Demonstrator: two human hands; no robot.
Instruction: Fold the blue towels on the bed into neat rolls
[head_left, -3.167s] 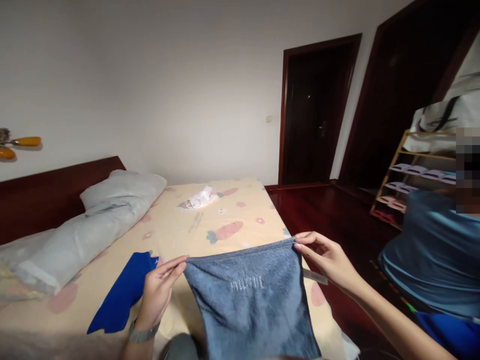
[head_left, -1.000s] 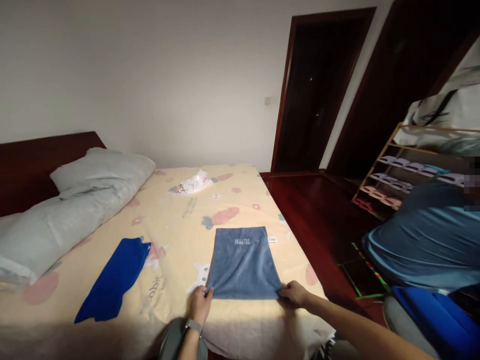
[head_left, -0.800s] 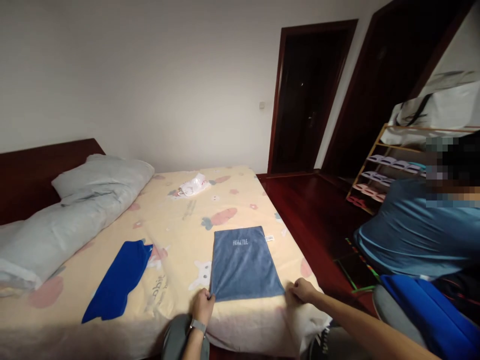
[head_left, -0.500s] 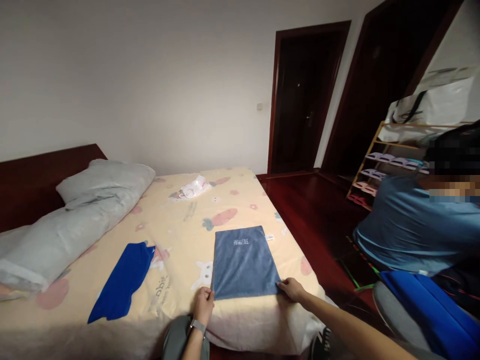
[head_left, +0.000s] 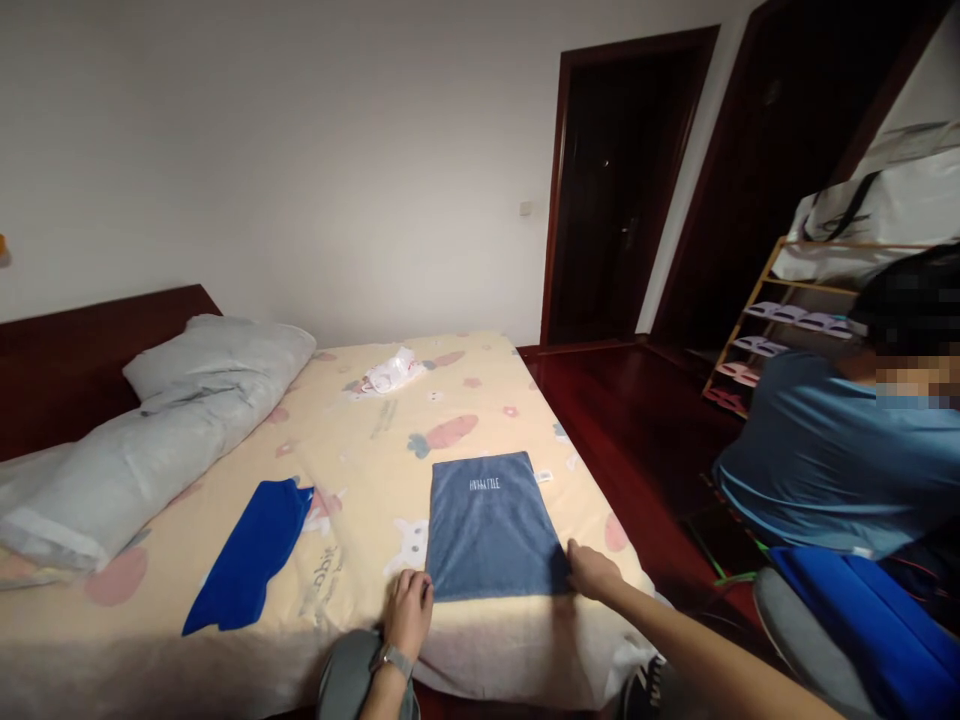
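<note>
A grey-blue towel point(head_left: 495, 540) with white lettering near its far edge lies spread flat on the bed, a small white tag sticking out at its right side. At its near left corner is my left hand point(head_left: 409, 605), fingers bent and closed at the towel's edge; the fingertips are partly hidden. My right hand point(head_left: 594, 573) is closed at the right edge by the near corner, thumb and forefinger together on the cloth. To the left lies a bright blue cloth point(head_left: 251, 560), apart from both hands.
The bed point(head_left: 360, 590) has a yellow patterned sheet. A grey quilt point(head_left: 187, 430) is bunched by the headboard, and a crumpled white plastic bag point(head_left: 394, 370) lies at the far side. At right, a person in a blue shirt point(head_left: 817, 460) sits before a shoe rack point(head_left: 765, 290).
My right hand has shifted slightly up along the towel's right edge. My left hand has turned a little, knuckles up, at the left corner. The towel stays flat, and the view has shifted slightly.
</note>
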